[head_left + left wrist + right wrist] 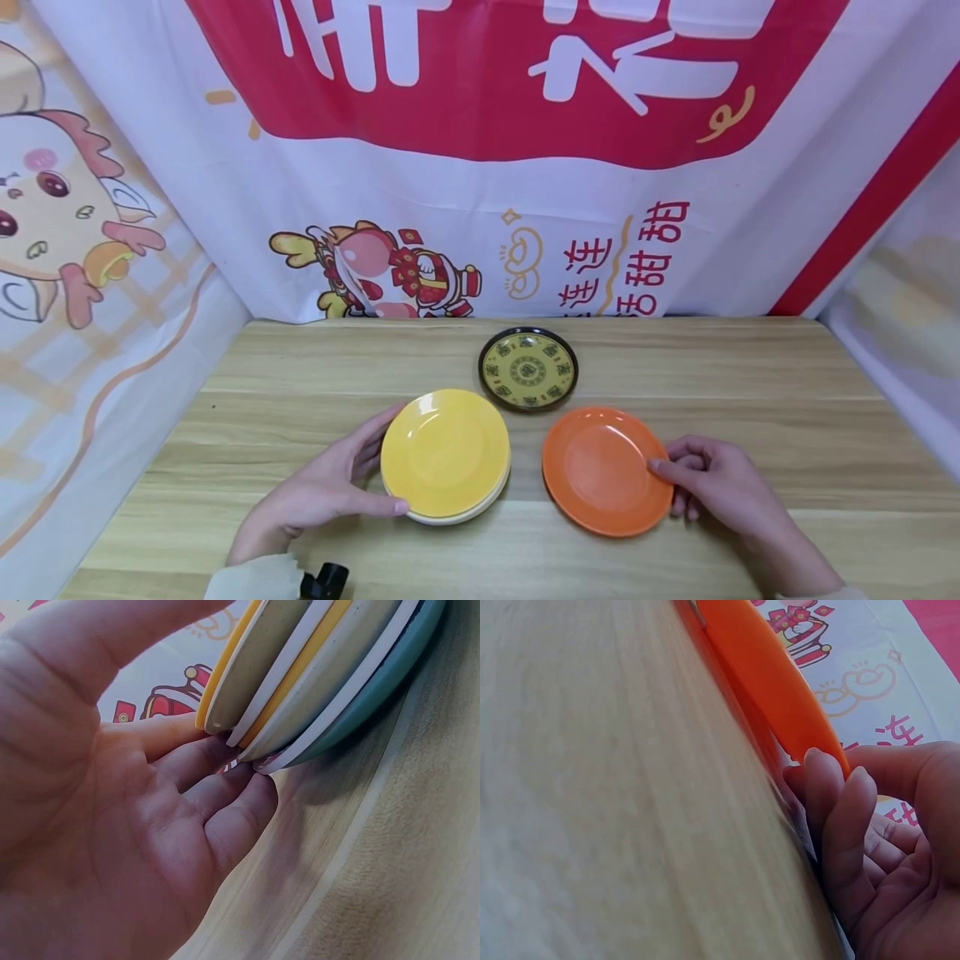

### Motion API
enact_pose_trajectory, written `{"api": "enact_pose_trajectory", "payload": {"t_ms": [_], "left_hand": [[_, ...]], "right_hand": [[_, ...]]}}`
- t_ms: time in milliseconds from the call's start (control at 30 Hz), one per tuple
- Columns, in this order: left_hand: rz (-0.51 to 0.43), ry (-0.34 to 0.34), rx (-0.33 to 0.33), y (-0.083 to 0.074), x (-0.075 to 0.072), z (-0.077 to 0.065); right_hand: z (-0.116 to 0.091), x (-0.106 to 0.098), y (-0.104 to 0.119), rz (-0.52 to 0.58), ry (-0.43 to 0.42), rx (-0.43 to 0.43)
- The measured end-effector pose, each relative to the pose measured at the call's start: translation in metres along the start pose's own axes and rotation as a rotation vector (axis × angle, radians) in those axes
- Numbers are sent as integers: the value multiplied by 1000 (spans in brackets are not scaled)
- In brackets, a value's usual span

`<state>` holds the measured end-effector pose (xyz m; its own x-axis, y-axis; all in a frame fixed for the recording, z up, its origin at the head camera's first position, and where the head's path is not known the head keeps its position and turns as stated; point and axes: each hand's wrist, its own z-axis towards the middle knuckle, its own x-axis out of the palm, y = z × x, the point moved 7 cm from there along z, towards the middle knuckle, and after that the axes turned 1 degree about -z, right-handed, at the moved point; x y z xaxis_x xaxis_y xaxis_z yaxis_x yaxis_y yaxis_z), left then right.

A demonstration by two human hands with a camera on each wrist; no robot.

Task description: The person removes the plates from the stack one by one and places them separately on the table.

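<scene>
On the left of the wooden table, my left hand (330, 486) holds the side of a stack of plates (450, 454), thumb at the near rim and fingers at the far left edge. The top plate is yellow. In the left wrist view the plate stack (315, 675) shows yellow and whitish edges above a green bottom plate (367, 720). My right hand (723, 483) pinches the right rim of an orange plate (600, 471), thumb on top and fingers below. The right wrist view shows that orange plate (772, 675) with its gripped edge slightly off the table.
Behind and between them lies a round dark-rimmed plate (528, 369) with a patterned olive-yellow face. The wooden table (300, 375) ends at a printed cloth backdrop (420, 183), with more cloth at both sides. A black object (330, 579) shows by the left sleeve.
</scene>
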<state>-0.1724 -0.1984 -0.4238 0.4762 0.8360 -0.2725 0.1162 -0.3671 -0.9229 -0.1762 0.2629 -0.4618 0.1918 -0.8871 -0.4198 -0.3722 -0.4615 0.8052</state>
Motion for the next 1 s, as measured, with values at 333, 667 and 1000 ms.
{"api": "enact_pose_trajectory", "payload": {"t_ms": [333,667,1000], "left_hand": [[-5,-4,-15,1,0,0],[-1,4,15,-2,0,-1],[-5,-10,-16,2,0,1]], "right_hand": [[-1,2,0,-9,27,-1],[-3,3,3,21,62,-79],[-3,2,2,-5,59,-55]]}}
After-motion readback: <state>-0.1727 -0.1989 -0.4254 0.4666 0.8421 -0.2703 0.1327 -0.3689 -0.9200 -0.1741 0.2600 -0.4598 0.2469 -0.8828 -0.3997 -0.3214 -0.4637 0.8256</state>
